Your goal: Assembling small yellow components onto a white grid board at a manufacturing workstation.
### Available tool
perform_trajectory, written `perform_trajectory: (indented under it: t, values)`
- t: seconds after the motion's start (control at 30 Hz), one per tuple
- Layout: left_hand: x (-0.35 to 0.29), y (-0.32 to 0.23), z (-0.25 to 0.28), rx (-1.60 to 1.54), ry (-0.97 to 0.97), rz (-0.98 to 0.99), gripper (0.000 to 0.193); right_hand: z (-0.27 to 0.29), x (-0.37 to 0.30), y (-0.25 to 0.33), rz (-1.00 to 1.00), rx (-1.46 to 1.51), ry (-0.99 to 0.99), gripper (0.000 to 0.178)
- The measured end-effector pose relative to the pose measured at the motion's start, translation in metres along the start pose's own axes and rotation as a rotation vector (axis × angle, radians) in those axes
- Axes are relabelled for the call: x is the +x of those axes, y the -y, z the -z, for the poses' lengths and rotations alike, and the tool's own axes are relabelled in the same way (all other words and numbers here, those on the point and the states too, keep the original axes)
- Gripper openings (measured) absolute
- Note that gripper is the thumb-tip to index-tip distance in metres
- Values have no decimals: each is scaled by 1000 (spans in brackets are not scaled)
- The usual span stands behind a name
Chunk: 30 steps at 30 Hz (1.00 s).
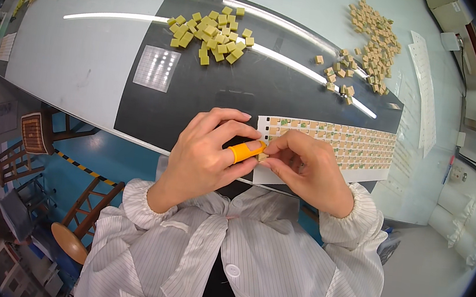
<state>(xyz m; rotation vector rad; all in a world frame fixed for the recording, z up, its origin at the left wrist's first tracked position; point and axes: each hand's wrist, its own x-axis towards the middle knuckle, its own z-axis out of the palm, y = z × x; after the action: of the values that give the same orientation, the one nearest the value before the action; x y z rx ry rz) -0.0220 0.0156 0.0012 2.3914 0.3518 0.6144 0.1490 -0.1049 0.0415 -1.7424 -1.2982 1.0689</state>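
My left hand point(206, 145) wears an orange sleeve point(246, 150) on one finger. That finger and the thumb below it close around a small beige block point(261, 157), the other fingers curling above. From the right, my right hand point(311, 171) pinches the same block between thumb and index finger. Both hands are over the left end of a white sheet point(323, 177) carrying rows of small tan squares with green marks. Fingers hide part of the block and the sheet's left edge.
A pile of yellow-green blocks point(213, 34) lies on the black mat point(197, 94), beside a clear gridded sheet point(157, 68). Tan blocks point(376, 44) are heaped at the far right, near a long white strip point(423, 90). Wooden stools point(70, 242) stand on the floor at left.
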Motion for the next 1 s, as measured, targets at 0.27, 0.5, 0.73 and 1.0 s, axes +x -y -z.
perform_trajectory:
  t: [0.27, 0.5, 0.73, 1.0]
  values:
    - [0, -2, -1, -3, -12, 12, 19, 6, 0, 1, 105, -58, -6, 11]
    - [0, -2, -1, -8, -23, 12, 21, 6, 1, 2, -55, -18, 33, 11]
    - [0, -3, -1, -32, -28, 16, 22, 8, -1, -4, -100, -10, -86, 11]
    - [0, -2, -2, -36, -56, 17, 22, -11, -1, -7, 18, -217, -326, 13]
